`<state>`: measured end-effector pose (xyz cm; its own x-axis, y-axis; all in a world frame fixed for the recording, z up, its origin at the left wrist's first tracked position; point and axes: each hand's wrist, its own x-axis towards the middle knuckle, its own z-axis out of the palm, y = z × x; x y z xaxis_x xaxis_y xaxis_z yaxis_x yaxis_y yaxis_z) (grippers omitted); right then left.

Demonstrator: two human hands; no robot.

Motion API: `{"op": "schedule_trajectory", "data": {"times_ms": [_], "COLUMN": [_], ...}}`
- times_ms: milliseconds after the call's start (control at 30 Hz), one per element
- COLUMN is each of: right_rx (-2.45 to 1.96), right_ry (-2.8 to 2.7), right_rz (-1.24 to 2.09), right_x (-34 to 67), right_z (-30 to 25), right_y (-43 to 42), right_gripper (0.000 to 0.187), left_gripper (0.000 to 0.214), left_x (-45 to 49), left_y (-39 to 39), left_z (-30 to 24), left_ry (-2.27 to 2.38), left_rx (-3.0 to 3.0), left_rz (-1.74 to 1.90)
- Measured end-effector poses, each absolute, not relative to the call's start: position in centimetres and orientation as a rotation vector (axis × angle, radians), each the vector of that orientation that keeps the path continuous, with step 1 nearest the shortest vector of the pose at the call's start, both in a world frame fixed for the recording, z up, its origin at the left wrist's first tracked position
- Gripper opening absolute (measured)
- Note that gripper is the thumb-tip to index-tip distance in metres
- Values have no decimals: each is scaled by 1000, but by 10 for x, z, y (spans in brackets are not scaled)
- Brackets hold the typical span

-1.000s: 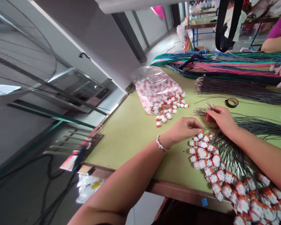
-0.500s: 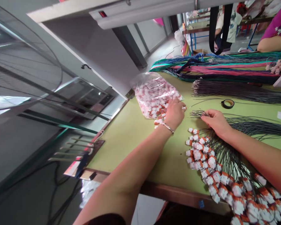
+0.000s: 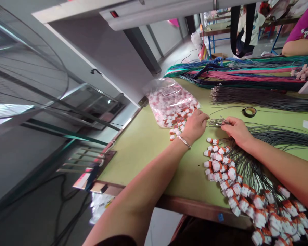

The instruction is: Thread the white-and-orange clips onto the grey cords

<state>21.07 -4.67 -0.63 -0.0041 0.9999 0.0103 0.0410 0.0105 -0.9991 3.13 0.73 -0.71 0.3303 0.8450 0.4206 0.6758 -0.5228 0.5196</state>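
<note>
My left hand (image 3: 195,124) hovers at the mouth of a clear plastic bag (image 3: 169,99) full of white-and-red connectors. Its fingers are pinched together on a small connector that they mostly hide. Loose connectors (image 3: 176,128) lie just left of it. My right hand (image 3: 236,131) pinches the bare ends of thin dark wires (image 3: 219,122), its fingertips a short gap from my left hand. Below both hands a bundle of dark wires (image 3: 248,171) fans out, each wire ending in a white-and-red connector (image 3: 220,167).
The green table (image 3: 143,147) has its front edge near my body. At the back lie a dark wire bundle (image 3: 259,97) and coloured wire bundles (image 3: 233,73). A tape roll (image 3: 249,111) sits behind my right hand. Another person's arm (image 3: 297,49) rests at the far right.
My left hand went from the finished connectors up to the bag's loose pile, then drew back right toward my right hand. My right hand stayed on the wire ends.
</note>
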Motion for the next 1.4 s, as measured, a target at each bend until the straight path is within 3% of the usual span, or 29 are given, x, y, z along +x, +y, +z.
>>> {"op": "schedule_trajectory", "data": {"times_ms": [100, 233, 400, 667, 933, 1167, 1400], "right_rx": [-1219, -1227, -1237, -1269, -1311, -1280, -1252], "right_ry": [-1200, -1209, -1286, -1399, -1490, -1506, -1564], "right_rz": [1229, 1264, 1241, 1169, 1135, 1281, 1215], "right_x": [211, 210, 209, 207, 208, 213, 211], "right_z": [-4, -1, -1, 5, 2, -1, -5], "right_y": [-46, -46, -48, -51, -48, -45, -44], "right_gripper": [14, 13, 13, 14, 15, 10, 11], "left_gripper": [18, 21, 13, 16, 4, 12, 3], "left_x": [28, 24, 30, 33, 36, 37, 38], "left_y": [-4, -25, -38, -41, -45, -45, -48], "left_z": [4, 4, -3, -2, 2, -3, 2], "left_ry": [1253, 944, 813, 798, 996, 855, 976], "left_rx": [1781, 1085, 869, 903, 1512, 1182, 1677], "left_rz": [1150, 1009, 976, 933, 1056, 1084, 1086]}}
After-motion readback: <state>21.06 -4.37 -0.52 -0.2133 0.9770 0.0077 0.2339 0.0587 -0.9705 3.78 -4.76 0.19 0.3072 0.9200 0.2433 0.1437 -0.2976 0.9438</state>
